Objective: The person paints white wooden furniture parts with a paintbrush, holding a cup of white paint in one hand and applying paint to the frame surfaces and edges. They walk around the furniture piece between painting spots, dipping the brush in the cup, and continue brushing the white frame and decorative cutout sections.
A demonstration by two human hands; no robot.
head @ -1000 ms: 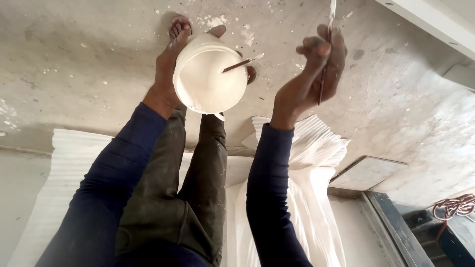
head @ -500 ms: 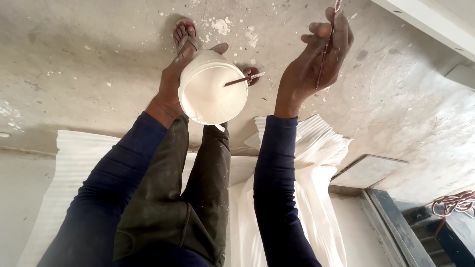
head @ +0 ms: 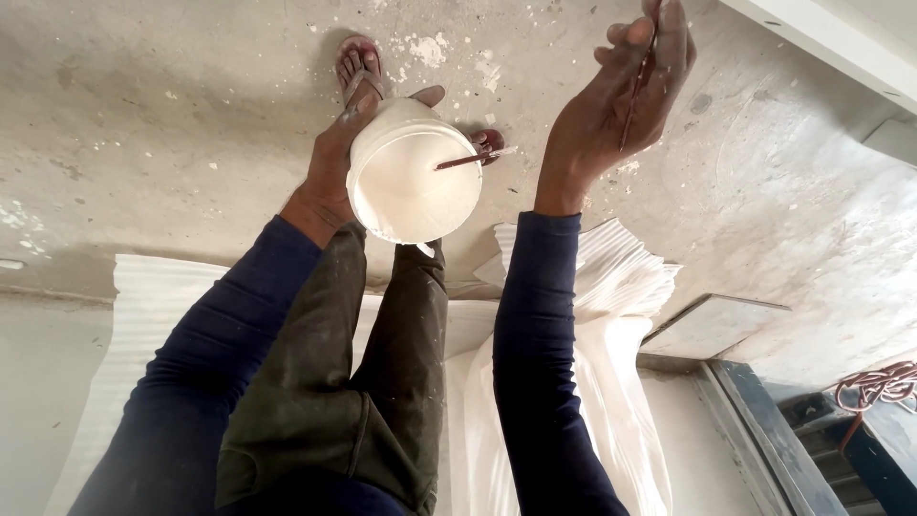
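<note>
My left hand [head: 334,162] grips a white plastic tub [head: 413,172] full of white paint or paste, held out in front of me at chest height. A thin reddish stick [head: 475,159] rests in the tub and pokes over its right rim. My right hand [head: 621,96] is raised to the upper right, fingers closed around a thin brush handle [head: 638,91] whose top runs out of view. Both arms wear dark blue sleeves. Below the tub I see my dark green trousers [head: 353,382] and my sandalled feet [head: 358,72] on the concrete floor.
The concrete floor [head: 172,115] is speckled with white splashes. White foam sheeting [head: 621,287] lies folded under and right of my legs. A white wall edge [head: 821,38] runs along the upper right. A dark frame [head: 764,430] and a coil of red cord [head: 884,387] sit at lower right.
My right hand has lifted higher and further right with the brush. The tub in my left hand has stayed roughly in place while the view shifted slightly.
</note>
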